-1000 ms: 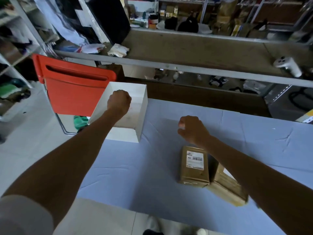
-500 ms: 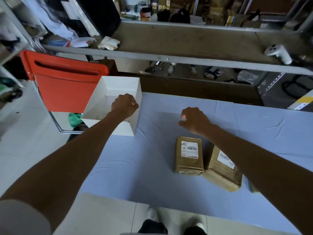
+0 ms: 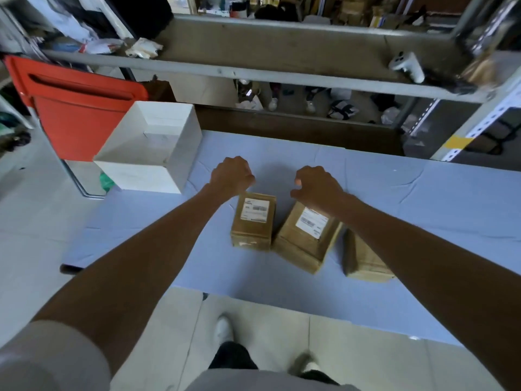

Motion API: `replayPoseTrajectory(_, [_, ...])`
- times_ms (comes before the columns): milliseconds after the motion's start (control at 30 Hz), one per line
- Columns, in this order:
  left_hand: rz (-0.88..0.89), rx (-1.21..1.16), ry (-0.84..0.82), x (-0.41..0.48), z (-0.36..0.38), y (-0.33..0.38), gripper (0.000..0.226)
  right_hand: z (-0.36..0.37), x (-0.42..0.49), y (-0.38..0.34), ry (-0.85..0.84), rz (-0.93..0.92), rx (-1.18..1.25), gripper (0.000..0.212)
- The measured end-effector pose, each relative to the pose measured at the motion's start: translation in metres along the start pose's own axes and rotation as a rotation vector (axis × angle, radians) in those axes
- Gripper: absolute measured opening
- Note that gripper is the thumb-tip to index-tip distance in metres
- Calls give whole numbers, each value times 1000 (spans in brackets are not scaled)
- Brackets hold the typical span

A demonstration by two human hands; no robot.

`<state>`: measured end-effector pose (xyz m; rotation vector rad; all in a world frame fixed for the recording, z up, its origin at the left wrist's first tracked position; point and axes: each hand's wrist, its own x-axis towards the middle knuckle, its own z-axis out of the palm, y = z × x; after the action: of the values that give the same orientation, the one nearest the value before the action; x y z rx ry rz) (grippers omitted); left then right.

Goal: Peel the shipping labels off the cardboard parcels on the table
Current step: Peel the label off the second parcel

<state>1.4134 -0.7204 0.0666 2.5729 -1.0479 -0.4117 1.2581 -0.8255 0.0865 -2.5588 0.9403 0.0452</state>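
Note:
Three brown cardboard parcels lie together on the blue-covered table [image 3: 423, 210]. The left parcel [image 3: 251, 235] and the middle parcel [image 3: 298, 249] each carry a white shipping label, the left label [image 3: 255, 210] and the middle label [image 3: 311, 222]. My right forearm partly hides the right parcel [image 3: 363, 263], and no label shows on it. My left hand [image 3: 231, 176] is a fist holding nothing, just past the far end of the left parcel. My right hand [image 3: 318, 184] hovers over the far end of the middle parcel, fingers loosely curled with a gap to the thumb.
An open white box [image 3: 138, 176] stands at the table's far left corner, with a red chair [image 3: 79, 108] behind it. A grey metal shelf [image 3: 253, 71] runs beyond the table and holds a white controller [image 3: 407, 66]. The table's near edge is close to my legs.
My left hand has moved from over the white box to the right, next to the left parcel. My right hand has stayed near the parcels. The third parcel has come into view.

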Motion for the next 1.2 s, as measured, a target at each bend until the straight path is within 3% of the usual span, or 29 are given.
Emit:
replayPoseTrajectory(500, [86,-51,-123,-66,111,129,18,-22,-75,144,-57,133,-5,32])
replayPoseTrajectory(967, [66,-48,-139,-22,125,128,20,-1,-45,170,-145,239,89,29])
replayPoseTrajectory(1200, [-10,-54,-116,-1,141,115,33,16,-13,169,-184,216,111,19])
